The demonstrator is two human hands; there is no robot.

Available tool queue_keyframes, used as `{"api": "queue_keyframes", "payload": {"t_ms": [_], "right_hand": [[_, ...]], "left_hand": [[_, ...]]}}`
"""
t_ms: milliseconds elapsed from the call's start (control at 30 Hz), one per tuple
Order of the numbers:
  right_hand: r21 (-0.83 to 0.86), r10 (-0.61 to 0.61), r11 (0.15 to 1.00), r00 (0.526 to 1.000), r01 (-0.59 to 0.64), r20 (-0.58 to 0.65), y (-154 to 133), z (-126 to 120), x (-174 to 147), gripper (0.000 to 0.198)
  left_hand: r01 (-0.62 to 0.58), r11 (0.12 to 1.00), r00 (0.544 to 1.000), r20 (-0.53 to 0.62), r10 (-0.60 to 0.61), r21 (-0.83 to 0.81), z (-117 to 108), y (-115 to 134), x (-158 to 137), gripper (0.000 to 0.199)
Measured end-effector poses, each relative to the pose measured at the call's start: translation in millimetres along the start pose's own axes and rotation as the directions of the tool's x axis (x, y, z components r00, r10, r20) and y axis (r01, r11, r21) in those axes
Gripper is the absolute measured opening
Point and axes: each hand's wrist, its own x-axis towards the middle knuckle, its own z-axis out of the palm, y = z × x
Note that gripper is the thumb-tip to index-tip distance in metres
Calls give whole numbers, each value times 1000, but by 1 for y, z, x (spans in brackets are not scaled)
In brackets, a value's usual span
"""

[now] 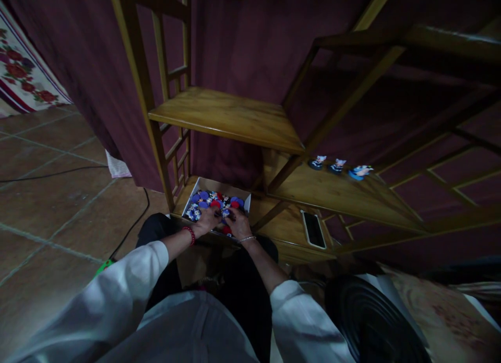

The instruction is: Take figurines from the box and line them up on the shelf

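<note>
A shallow white box (189, 198) sits on the lowest wooden shelf, full of several small blue, red and patterned round pieces (216, 198). Both my hands reach down into it. My left hand (206, 220), with a red bead bracelet at the wrist, rests on the pieces at the box's near left. My right hand (237, 223), with a thin silver bracelet, lies on the pieces at the near right. The fingers of both are bent among the pieces; whether either grips one is too dark and small to tell.
A tiered wooden shelf (230, 115) stands against a dark red curtain. Three small figurines (337, 166) stand on a middle tier. A phone (313, 229) lies on the lowest shelf, right of the box. A black cable (133, 224) runs across the tiled floor.
</note>
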Motion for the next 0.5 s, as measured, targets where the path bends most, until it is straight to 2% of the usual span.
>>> {"api": "queue_keyframes", "payload": {"t_ms": [300, 500], "right_hand": [[65, 23, 998, 996, -18, -83, -5, -14, -11, 27], [123, 18, 992, 995, -6, -100, -15, -32, -21, 23]], "left_hand": [[-34, 998, 999, -27, 32, -61, -7, 19, -8, 13], [-39, 992, 999, -22, 37, -117, -16, 39, -19, 10]]}}
